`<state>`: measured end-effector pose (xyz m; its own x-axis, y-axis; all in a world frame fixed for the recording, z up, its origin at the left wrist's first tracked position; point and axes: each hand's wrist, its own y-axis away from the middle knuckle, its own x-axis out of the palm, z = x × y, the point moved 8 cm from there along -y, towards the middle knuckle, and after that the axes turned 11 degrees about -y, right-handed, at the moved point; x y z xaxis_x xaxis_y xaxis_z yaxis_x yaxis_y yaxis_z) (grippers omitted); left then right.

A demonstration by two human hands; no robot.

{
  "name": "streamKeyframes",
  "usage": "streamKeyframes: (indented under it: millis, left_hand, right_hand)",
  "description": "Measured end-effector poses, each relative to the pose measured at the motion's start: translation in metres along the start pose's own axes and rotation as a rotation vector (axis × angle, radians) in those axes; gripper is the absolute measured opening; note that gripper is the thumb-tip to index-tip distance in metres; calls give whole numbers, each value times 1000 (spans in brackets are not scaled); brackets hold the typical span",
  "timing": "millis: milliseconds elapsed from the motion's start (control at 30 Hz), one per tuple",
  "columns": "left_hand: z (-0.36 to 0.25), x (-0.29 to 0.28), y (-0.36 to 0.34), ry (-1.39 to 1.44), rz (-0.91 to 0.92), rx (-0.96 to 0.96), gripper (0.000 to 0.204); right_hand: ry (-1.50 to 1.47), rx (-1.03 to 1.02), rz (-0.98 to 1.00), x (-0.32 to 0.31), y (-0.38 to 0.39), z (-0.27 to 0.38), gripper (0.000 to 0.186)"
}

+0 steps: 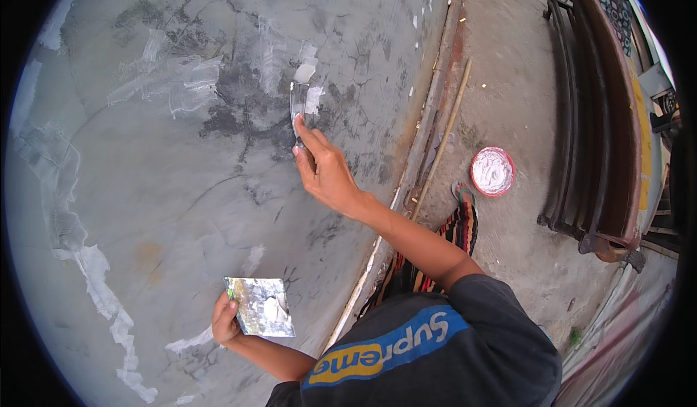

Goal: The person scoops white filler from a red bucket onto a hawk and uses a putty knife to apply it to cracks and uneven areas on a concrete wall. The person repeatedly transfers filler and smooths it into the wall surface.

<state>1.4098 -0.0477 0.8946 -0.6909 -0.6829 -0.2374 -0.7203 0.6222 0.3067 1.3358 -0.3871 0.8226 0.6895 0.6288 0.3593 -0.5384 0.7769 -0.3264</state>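
Observation:
My right hand [324, 166] grips a putty knife [298, 100] with a flat metal blade, its index finger stretched along the tool. The blade lies at the grey cracked wall [181, 225], beside a fresh white patch of putty [306, 66]. Lower down, my left hand [226, 320] pinches one edge of a square, shiny, smeared plate [263, 307]. A lump of white putty [274, 310] sits on that plate. Most of the knife's handle is hidden within my right hand.
On the ground stands a red-rimmed bowl [494, 172] of white paste, close to my sandalled foot [465, 191]. A long wooden stick [444, 135] lies along the wall's base. A brown bench [599, 116] stands farther right. Older white streaks [105, 291] mark the wall.

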Motion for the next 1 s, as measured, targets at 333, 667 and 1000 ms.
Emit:
streamKeyframes:
  millis: [333,667,1000]
  left_hand:
    - [-1,-3,0,-66,7,7,47]
    - [0,2,1,-46,41,-6,48]
    - [4,1,2,-8,32,-16,49]
  right_hand:
    - [-112,316,45,-73,-46,-1,44]
    - [-187,390,105,-80,-36,6,45]
    - [-240,444,223,-52,-12,6,42]
